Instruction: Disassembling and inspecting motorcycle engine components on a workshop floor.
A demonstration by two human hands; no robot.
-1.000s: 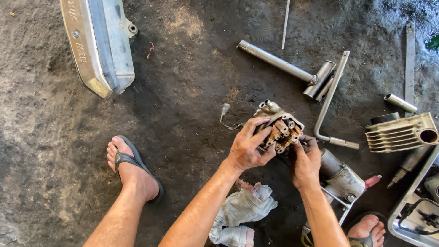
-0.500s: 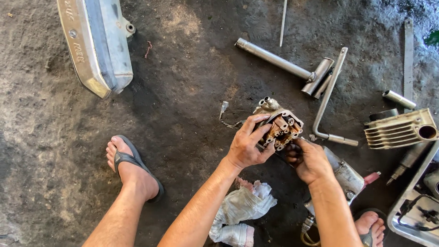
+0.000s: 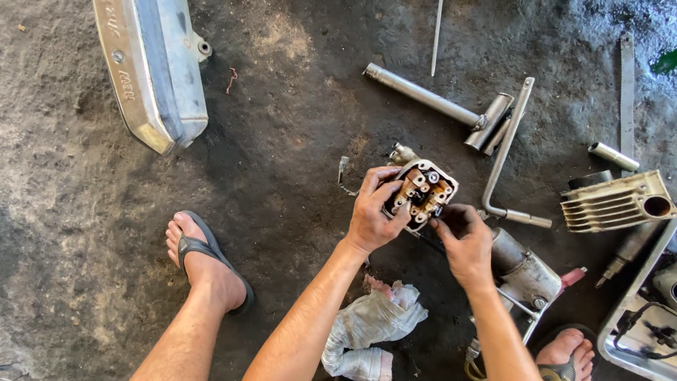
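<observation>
Head camera looks straight down on a person crouched over a dark, oily concrete floor (image 3: 92, 282). Both hands meet at a small, grimy engine part (image 3: 422, 192), a metal casting with pale round fittings on its open face, held just above the ground at the centre of the scene. Left hand (image 3: 374, 212) wraps around the part's near left edge, fingers (image 3: 384, 185) curled over the rim and thumb pressed against its face, clamped firmly on it. Right hand (image 3: 465, 243) comes in from below right, knuckles up, fingers bunched together at the casting's lower corner; whether they pinch a tool or the part itself cannot be told. Both forearms reach up from the lower edge, bare to the elbow. A crumpled grey rag (image 3: 370, 331) lies between them, and a sandalled foot (image 3: 204, 261) rests flat to the left. Near the part lie a bent steel lever (image 3: 504, 152), a long metal tube (image 3: 423, 95) and a finned cylinder casting (image 3: 613, 201); a silver side cover (image 3: 151, 70) sits well apart at upper left.
</observation>
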